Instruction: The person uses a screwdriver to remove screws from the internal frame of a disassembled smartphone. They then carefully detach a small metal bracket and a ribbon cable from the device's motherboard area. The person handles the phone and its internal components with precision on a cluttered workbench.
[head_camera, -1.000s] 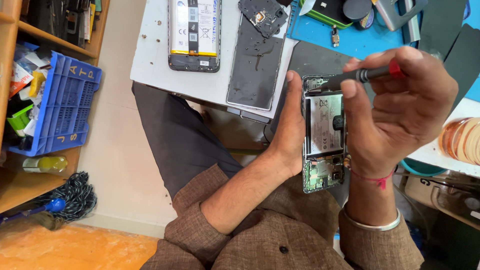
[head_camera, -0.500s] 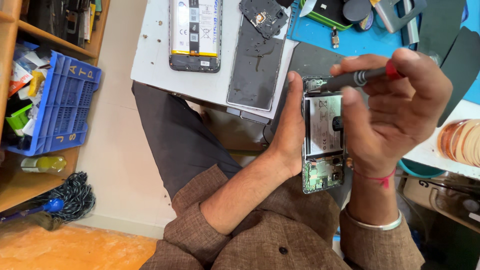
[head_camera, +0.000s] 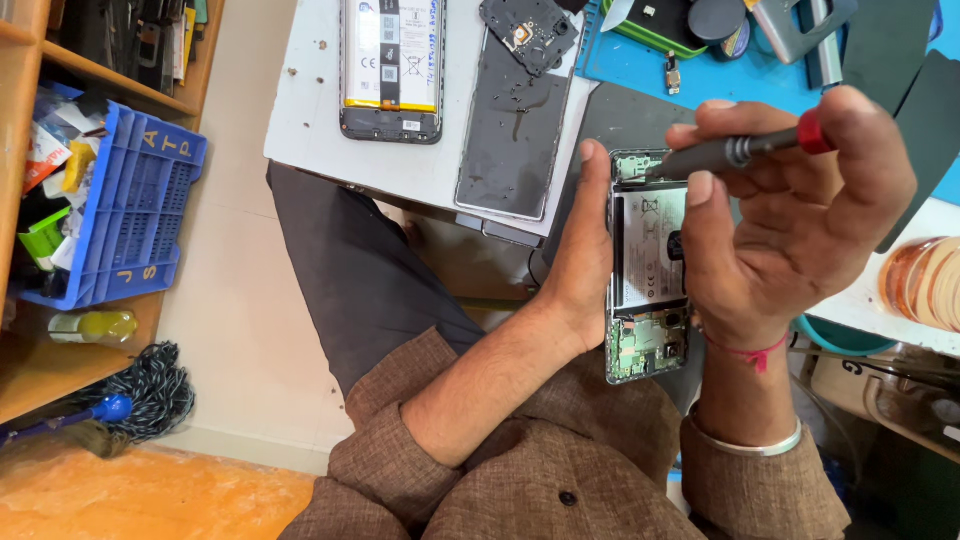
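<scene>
Cluttered white bench (head_camera: 310, 130) behind; left hand (head_camera: 580, 270) fingers closed along the opened phone (head_camera: 648, 270), right hand (head_camera: 790, 210) fingers pinched shut on the screwdriver (head_camera: 735, 150), tip now shifted onto the phone's top corner, suggesting screw work there.

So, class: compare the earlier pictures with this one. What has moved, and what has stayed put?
Little has changed. The right hand keeps its grip on the screwdriver, tip at the top of the opened phone; its thumb has shifted slightly. The left hand still holds the phone's edge. The second opened phone lies unmoved.
</scene>
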